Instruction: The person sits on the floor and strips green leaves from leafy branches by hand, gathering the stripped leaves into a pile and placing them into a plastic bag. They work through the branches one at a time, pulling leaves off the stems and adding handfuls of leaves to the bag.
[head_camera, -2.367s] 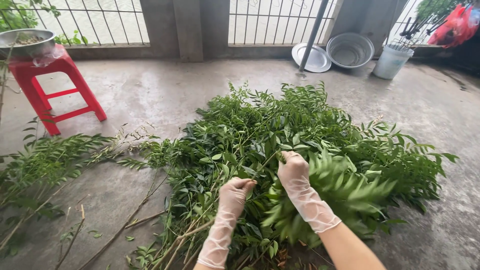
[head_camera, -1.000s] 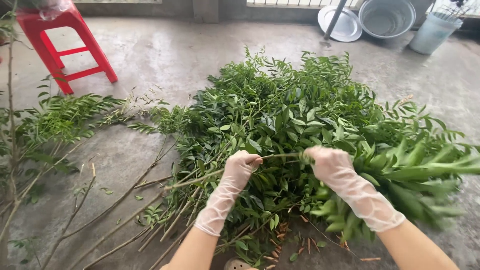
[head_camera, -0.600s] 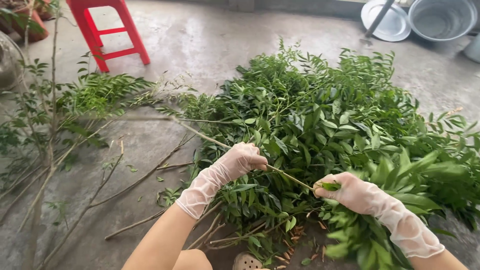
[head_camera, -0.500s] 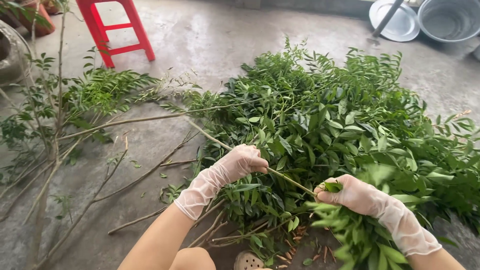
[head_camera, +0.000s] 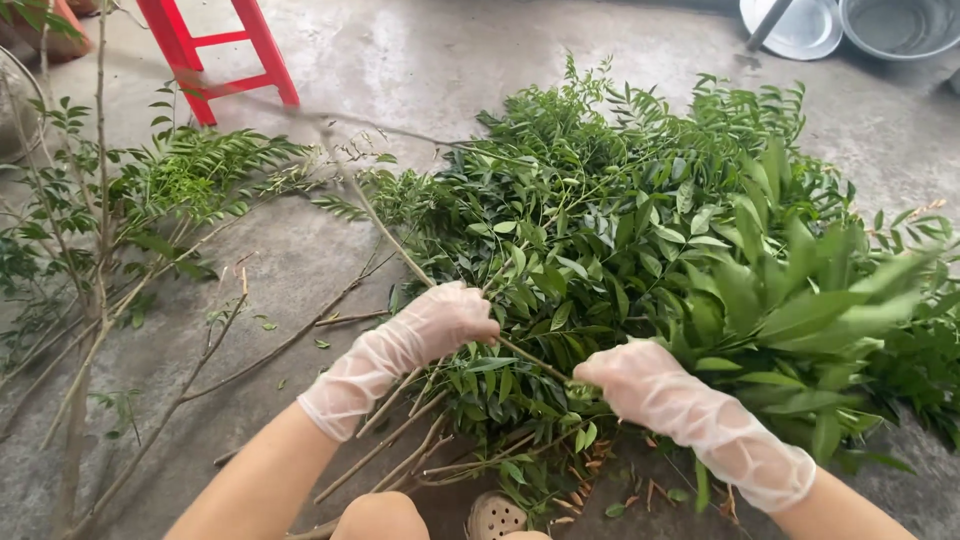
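My left hand (head_camera: 440, 318), in a thin see-through glove, is closed around a long thin stripped stem (head_camera: 385, 232) that runs up and left over the concrete floor. My right hand (head_camera: 640, 382), gloved the same way, grips the lower end of that stem together with a bunch of stripped green leaves (head_camera: 800, 310) that fans out to the right. Both hands sit at the near edge of a big pile of leafy green branches (head_camera: 620, 200). Bare stems (head_camera: 400, 450) lie under my left wrist.
Leafy branches and bare twigs (head_camera: 130, 230) lie on the floor at the left. A red plastic stool (head_camera: 215, 50) stands at the back left. Metal basins (head_camera: 850, 20) sit at the back right. My knee and a perforated shoe (head_camera: 495, 515) show at the bottom edge.
My hands pulled apart along the stem: the right hand slid toward me, stripping leaves into a bunch. The stem's bare tip swung up and left. The view tilted down and left.
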